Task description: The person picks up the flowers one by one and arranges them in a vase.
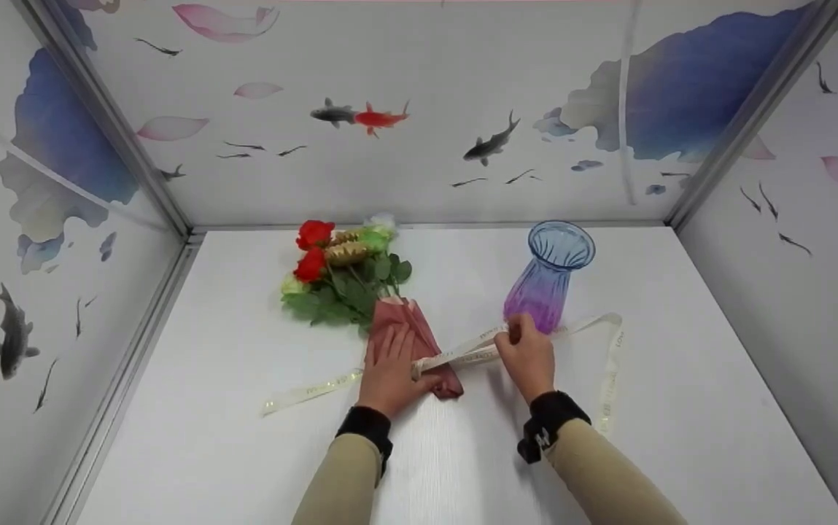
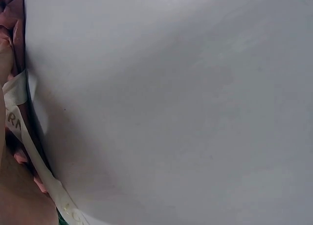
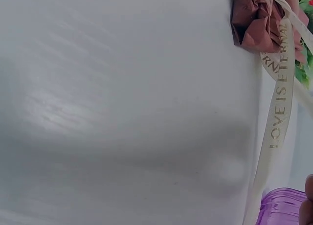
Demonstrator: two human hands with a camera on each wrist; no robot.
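Note:
A bouquet of artificial flowers, red roses and gold and pale blooms with green leaves, lies on the table, its stems in dusky-pink wrapping paper. My left hand rests on that paper with its fingers stretched out. A cream ribbon with gold lettering, readable as "LOVE IS ETERNAL" in the right wrist view, passes around the wrapped stems. Between thumb and fingers, my right hand pinches the ribbon right of the bouquet. Only a small part of each hand shows in the wrist views.
A blue-to-purple glass vase lies just beyond my right hand. One ribbon tail stretches left over the white table; another stretch bends at the right. Printed panels enclose the table at back and sides.

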